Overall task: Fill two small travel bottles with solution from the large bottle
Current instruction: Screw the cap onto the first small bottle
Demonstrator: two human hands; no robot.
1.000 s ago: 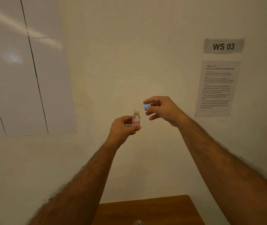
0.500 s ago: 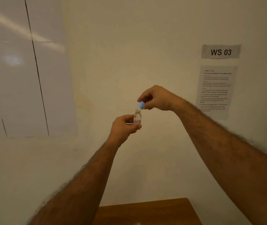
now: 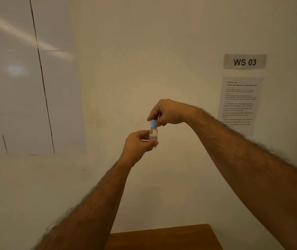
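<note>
A small clear travel bottle (image 3: pixel 153 135) with a red-edged label is held upright in the air in front of the wall, gripped around its lower body by my left hand (image 3: pixel 137 144). A light blue cap (image 3: pixel 153 123) sits on top of the bottle's neck. My right hand (image 3: pixel 169 112) comes down from above and pinches that cap between thumb and fingers. The large bottle and the second travel bottle are out of view.
The far corner of a brown wooden table (image 3: pixel 164 237) shows at the bottom edge. On the wall hang a "WS 03" sign (image 3: pixel 244 61), a printed instruction sheet (image 3: pixel 239 103) and a white lined board (image 3: pixel 23 78) at left.
My right hand brought the blue cap from beside the bottle down onto its open neck. My left hand kept the bottle nearly still.
</note>
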